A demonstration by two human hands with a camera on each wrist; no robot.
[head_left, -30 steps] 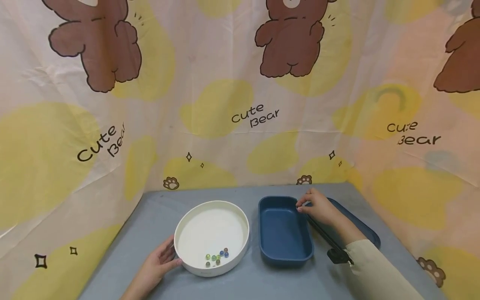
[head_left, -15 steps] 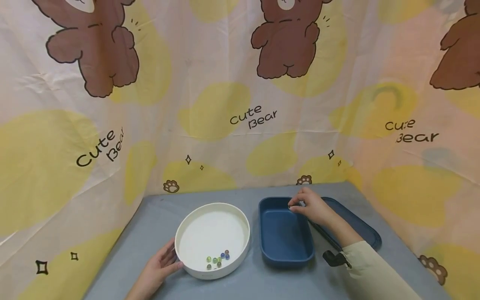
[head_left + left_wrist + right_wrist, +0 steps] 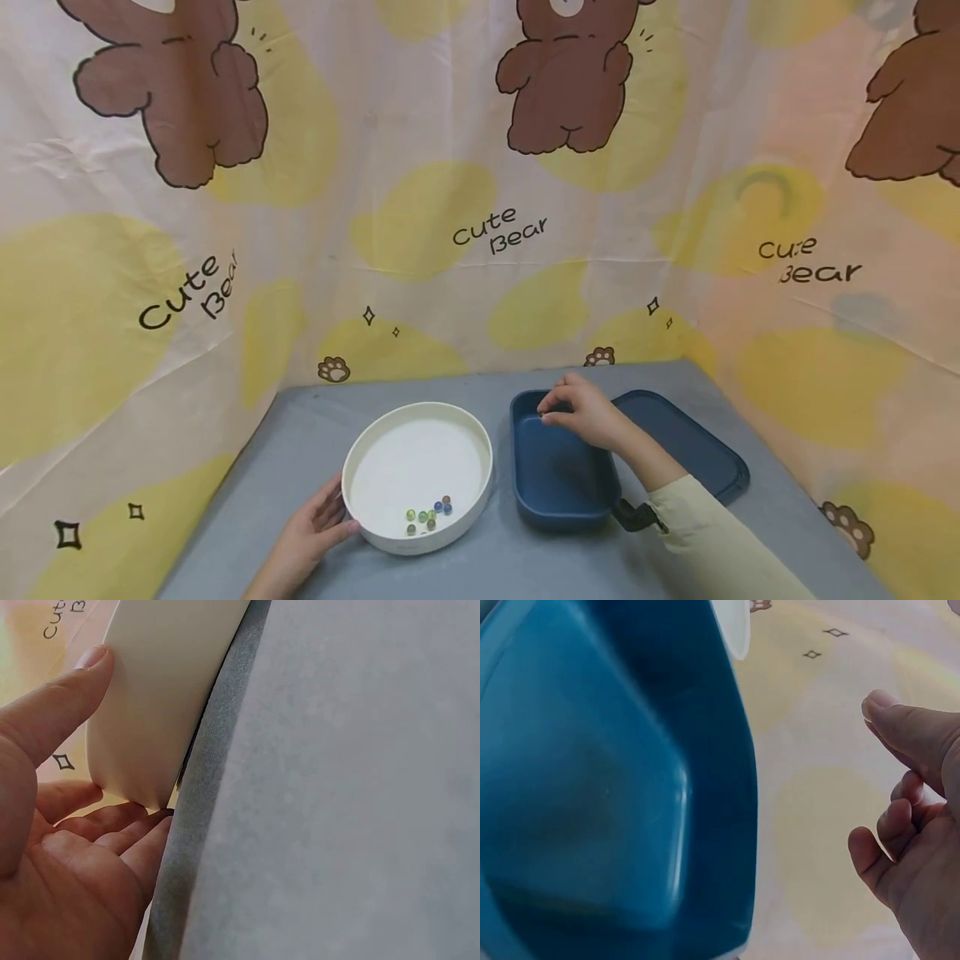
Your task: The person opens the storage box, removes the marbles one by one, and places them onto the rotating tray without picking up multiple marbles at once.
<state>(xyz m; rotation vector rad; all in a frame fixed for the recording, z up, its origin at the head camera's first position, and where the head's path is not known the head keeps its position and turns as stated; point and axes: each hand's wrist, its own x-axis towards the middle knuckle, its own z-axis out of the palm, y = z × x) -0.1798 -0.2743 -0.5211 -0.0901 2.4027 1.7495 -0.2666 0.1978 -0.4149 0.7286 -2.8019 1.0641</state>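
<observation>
My left hand [image 3: 303,537] holds a shallow white round dish [image 3: 420,546] by its near left side. In the left wrist view the thumb lies on the dish's outer wall [image 3: 154,712] and the other fingers are at its lower edge. Inside the dish, several glass marbles [image 3: 431,516], green, blue and brown, lie toward the near side. My right hand [image 3: 581,412] is above the far part of a deep blue rectangular box [image 3: 558,525], thumb and forefinger pinched together. A small dark thing shows at those fingertips, mostly hidden. No marbles show in the box.
A flat blue lid [image 3: 686,437] lies to the right of the box, partly behind my right forearm. Everything stands on a grey-covered table [image 3: 480,575]. A bear-print curtain [image 3: 420,217] hangs around the back and sides. A black mount [image 3: 636,515] sticks out at the right cuff.
My right hand has moved left, from the box's right rim to above its far part, fingertips still pinched. The left hand stays at the dish, and the marbles keep their places.
</observation>
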